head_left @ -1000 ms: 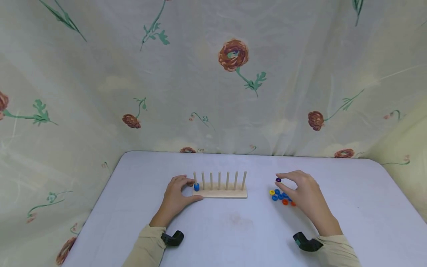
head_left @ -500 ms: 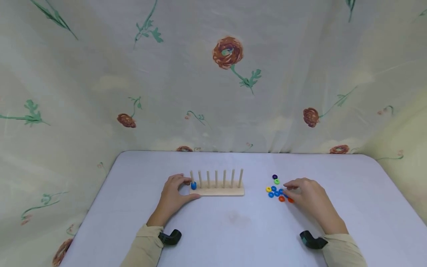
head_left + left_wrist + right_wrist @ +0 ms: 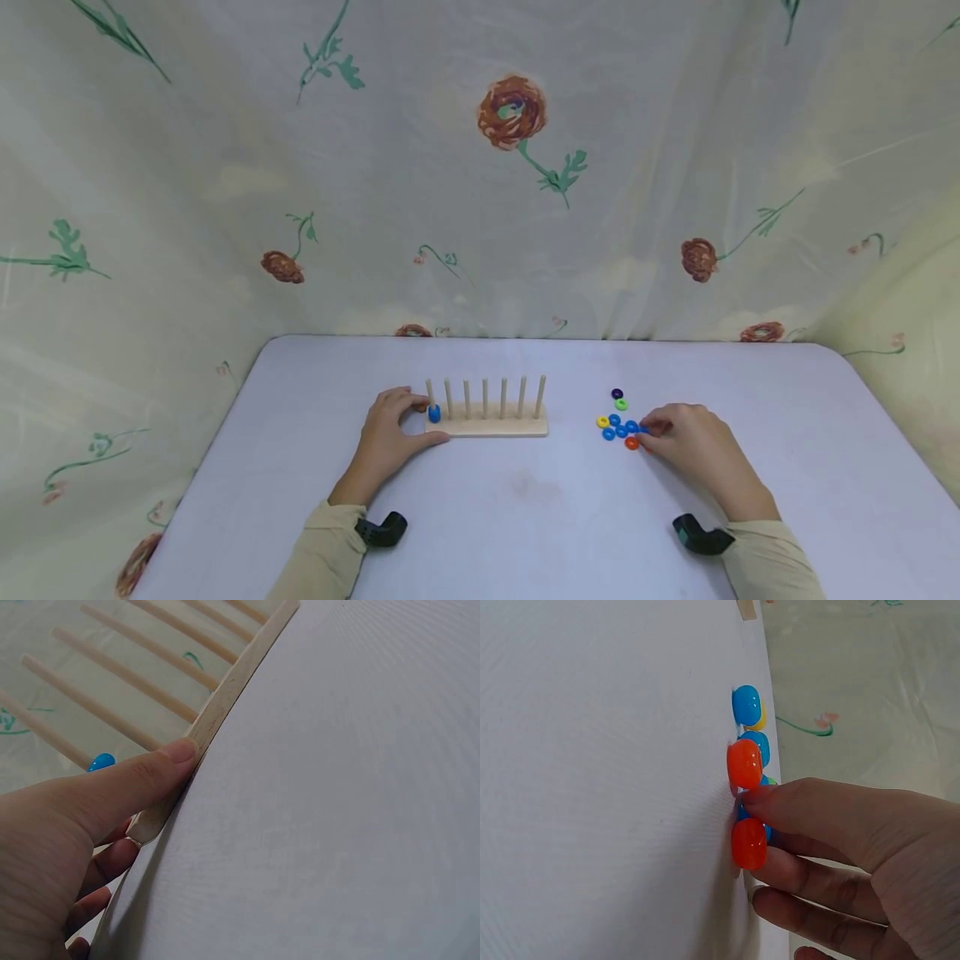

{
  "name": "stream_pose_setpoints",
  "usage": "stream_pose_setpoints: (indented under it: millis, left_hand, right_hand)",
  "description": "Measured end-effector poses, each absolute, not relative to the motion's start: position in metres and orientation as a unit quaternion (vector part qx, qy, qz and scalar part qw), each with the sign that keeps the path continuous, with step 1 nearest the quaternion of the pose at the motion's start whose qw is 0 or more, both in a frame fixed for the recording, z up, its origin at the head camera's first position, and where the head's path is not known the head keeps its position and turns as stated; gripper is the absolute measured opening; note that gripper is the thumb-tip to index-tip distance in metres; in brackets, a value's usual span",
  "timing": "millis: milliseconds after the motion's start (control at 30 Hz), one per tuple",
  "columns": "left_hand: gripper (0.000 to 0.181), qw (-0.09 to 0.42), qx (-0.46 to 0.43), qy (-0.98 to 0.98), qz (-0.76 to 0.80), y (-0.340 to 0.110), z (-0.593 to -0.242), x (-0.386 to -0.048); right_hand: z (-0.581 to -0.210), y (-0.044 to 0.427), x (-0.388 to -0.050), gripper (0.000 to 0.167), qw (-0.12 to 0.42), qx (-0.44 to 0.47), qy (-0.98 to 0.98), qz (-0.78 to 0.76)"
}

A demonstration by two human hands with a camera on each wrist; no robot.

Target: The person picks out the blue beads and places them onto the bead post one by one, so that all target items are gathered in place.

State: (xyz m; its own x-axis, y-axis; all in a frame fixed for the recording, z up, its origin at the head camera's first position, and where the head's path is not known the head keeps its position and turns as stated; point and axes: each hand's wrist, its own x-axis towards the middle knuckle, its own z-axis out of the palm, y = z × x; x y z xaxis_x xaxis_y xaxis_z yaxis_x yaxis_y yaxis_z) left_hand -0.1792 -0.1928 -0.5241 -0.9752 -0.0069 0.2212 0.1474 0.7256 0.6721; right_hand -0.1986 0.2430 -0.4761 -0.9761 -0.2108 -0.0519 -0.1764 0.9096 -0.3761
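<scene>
A pale wooden peg rack (image 3: pixel 487 427) with a row of upright pegs stands on the table. My left hand (image 3: pixel 386 437) grips its left end, the thumb along the front edge of the base in the left wrist view. A blue bead (image 3: pixel 434 414) sits on the leftmost peg. To the right, my right hand (image 3: pixel 693 442) reaches into a group of ring-shaped beads. Its thumb and fingers pinch a blue bead (image 3: pixel 743 810) between two orange beads, partly hidden by the thumb. Other blue beads (image 3: pixel 622 431), a yellow bead (image 3: pixel 603 422) and an orange bead (image 3: pixel 632 443) lie beside the fingertips.
A purple bead (image 3: pixel 617 393) and a green bead (image 3: pixel 621 405) lie just behind the group. The white table (image 3: pixel 517 533) ends at the back against a flowered curtain (image 3: pixel 600 167). Black cameras are strapped to both wrists.
My right hand let go of the purple bead behind the group, then moved right and closer to pinch a blue bead. The left hand keeps its grip on the rack.
</scene>
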Motion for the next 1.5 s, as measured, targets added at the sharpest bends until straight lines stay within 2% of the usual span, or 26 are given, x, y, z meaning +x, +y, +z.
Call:
stream_pose_setpoints:
  millis: [400,800,1500]
  left_hand:
    - [0.057,0.108,-0.041,-0.921,-0.372,-0.193,-0.524,-0.18]
    - [0.057,0.115,-0.046,-0.92,-0.371,-0.194,-0.524,-0.18]
    - [0.056,0.115,-0.042,-0.918,-0.377,-0.191,-0.521,-0.18]
  right_hand:
    - [-0.471,0.239,-0.197,0.027,0.013,-0.1,0.976,-0.192]
    - [-0.467,0.233,-0.196,0.028,-0.039,-0.148,0.968,-0.201]
    - [-0.459,0.223,-0.193,0.03,-0.05,-0.172,0.959,-0.22]
